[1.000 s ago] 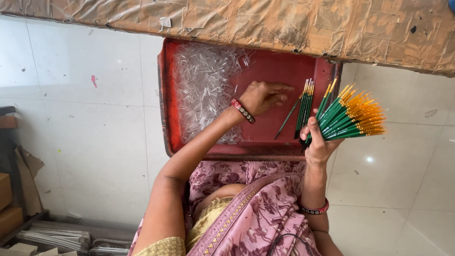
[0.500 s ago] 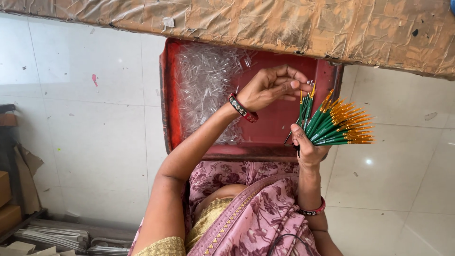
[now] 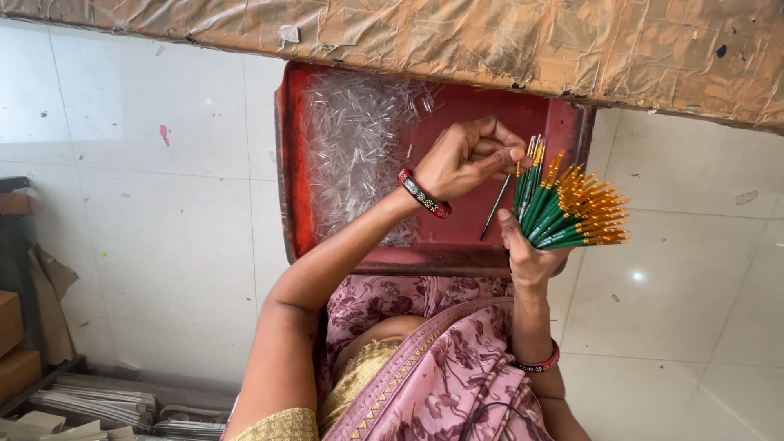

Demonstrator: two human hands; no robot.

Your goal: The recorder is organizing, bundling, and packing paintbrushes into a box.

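My right hand (image 3: 529,255) grips a fanned bundle of thin green-handled brushes (image 3: 572,214) with orange and yellow ends, held over the right side of a red tray (image 3: 287,171). My left hand (image 3: 467,157), with a red bangle at the wrist, has its fingers pinched together at the tips of the leftmost upright brushes in the bundle. Whether a cap sits between the fingers is too small to tell. A heap of small clear plastic caps (image 3: 359,143) fills the tray's left half. One loose green brush (image 3: 493,214) lies in the tray under my left hand.
A brown paper-wrapped board (image 3: 490,37) overhangs the tray's far edge. White floor tiles (image 3: 147,212) surround it. Cardboard boxes (image 3: 10,327) and stacked papers (image 3: 98,404) sit at the lower left. My lap in pink floral cloth (image 3: 441,367) is below the tray.
My left hand rose from the tray floor and moved right to the brush tips, closing into a pinch. The bundle in my right hand shifted slightly left and down.
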